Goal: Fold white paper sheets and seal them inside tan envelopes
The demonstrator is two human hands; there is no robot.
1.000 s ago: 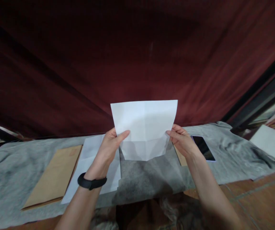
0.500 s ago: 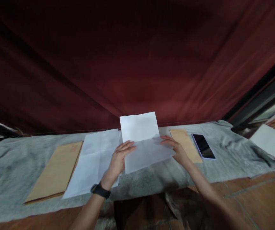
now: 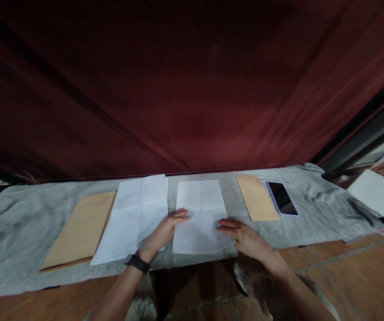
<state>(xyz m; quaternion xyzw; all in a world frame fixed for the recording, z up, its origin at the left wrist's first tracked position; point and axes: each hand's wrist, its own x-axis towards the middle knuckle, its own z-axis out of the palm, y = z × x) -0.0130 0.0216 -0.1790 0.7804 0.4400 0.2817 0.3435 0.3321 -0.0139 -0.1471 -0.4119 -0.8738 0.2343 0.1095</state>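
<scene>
A white sheet of paper (image 3: 198, 196) with crossing fold creases lies flat on the grey cloth in front of me. My left hand (image 3: 167, 227) rests on its left edge, fingers stretched out over the paper. On the right side of the sheet, my right hand (image 3: 240, 234) lies with its fingers extended across the edge. Neither hand grips anything. To the left is a stack of creased white paper (image 3: 128, 223), partly behind my left wrist. A single brown envelope (image 3: 259, 200) lies to the right of the sheet.
A stack of large brown envelopes (image 3: 78, 232) sits at the far left. Right of the single envelope lies a phone (image 3: 282, 198) with a purple edge. Grey cloth (image 3: 315, 214) covers the surface, a dark red curtain (image 3: 192, 111) hangs behind, and tiled floor (image 3: 345, 272) shows in front.
The sheet has come down from a raised, bent position and now lies flat. Both hands have lowered with it towards me, fingers resting on it.
</scene>
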